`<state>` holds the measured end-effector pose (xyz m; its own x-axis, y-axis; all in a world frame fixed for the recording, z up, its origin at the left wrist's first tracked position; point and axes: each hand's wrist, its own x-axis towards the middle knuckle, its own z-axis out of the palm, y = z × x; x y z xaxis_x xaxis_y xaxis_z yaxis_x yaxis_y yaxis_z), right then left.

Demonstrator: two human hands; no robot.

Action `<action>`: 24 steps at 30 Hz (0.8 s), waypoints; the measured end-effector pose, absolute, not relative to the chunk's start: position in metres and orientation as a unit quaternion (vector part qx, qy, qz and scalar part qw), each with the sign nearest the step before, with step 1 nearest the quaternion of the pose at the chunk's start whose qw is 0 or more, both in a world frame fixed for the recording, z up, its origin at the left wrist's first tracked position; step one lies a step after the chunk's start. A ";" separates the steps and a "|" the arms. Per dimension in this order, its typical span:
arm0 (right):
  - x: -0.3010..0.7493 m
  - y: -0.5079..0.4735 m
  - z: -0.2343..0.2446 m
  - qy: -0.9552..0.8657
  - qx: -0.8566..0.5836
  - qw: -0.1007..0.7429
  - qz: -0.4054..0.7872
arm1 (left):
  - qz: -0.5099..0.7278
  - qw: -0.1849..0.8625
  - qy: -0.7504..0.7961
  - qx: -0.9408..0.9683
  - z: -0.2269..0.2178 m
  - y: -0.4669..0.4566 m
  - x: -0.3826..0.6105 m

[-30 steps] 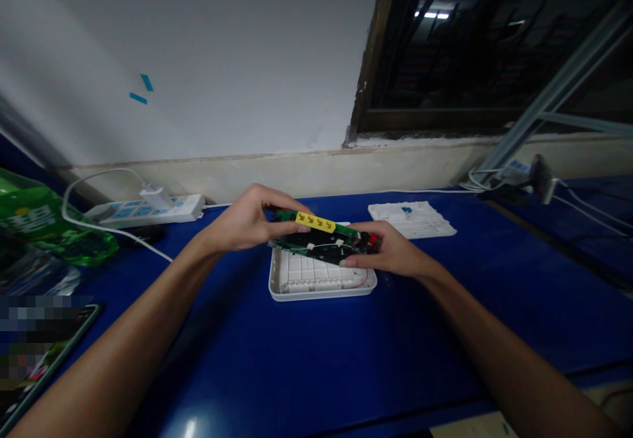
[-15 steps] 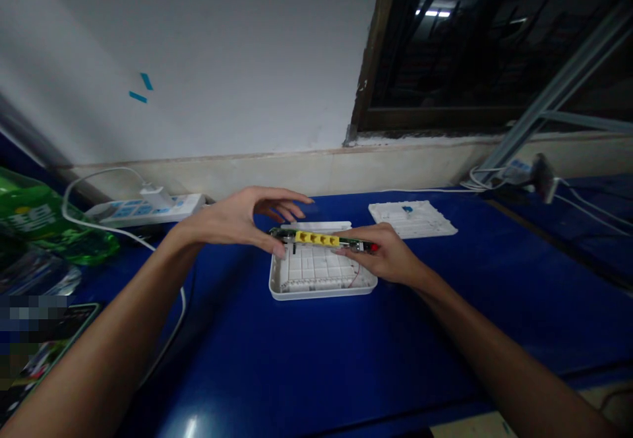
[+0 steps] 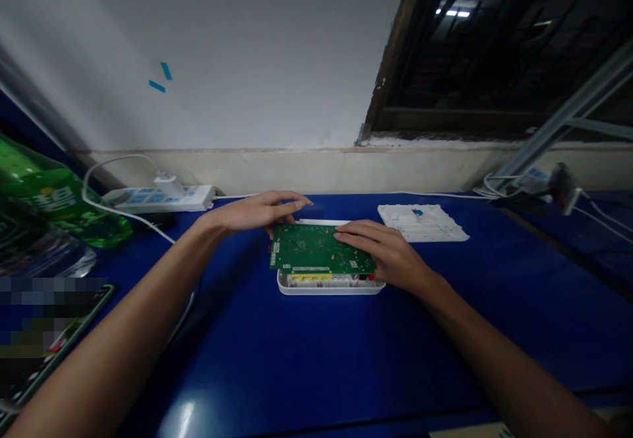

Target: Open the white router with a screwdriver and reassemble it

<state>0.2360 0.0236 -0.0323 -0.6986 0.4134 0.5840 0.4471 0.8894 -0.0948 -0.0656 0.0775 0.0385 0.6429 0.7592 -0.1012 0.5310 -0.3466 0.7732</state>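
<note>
Circuit board (image 3: pixel 319 250): green, solder side up, lying flat on the white case shell (image 3: pixel 330 286) at the centre of the frame. A row of yellow ports (image 3: pixel 311 278) shows under its near edge. Its left corner overhangs the shell's rim.

Risk, as judged: the board looks unseated, so uneven pressure from one side could tilt or flex it, or skid the shell across the blue table (image 3: pixel 316 365). A small red part (image 3: pixel 370 278) at the near right edge could be pinched; whether it is a wire cannot be told.

Left hand (image 3: pixel 257 212): palm down, fingers extended and apart, with the fingertips at the board's far left edge. It grips nothing.

Right hand (image 3: pixel 388 253): palm down, fingers straight and spread, lying on the board's right edge. It rests there rather than clamps.

Surroundings: second white cover (image 3: pixel 422 221) to the right of centre, power strip (image 3: pixel 158 197) and green bottle (image 3: pixel 54 200) at the left.
</note>
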 end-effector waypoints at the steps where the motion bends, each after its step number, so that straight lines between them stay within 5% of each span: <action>1: 0.236 0.025 -0.033 -0.921 -0.233 0.311 -0.039 | 0.141 0.409 0.397 0.810 0.037 0.078 -0.064; 9: 0.239 0.029 -0.036 -0.909 -0.251 0.334 -0.013 | 0.116 0.372 0.403 0.828 0.027 0.081 -0.058; 19: 0.231 0.031 -0.035 -0.762 -0.432 0.410 0.255 | 0.201 0.435 0.357 0.802 0.039 0.077 -0.059; 24: 0.228 0.032 -0.035 -0.702 -0.429 0.412 0.391 | 0.210 0.370 0.327 0.844 0.043 0.070 -0.048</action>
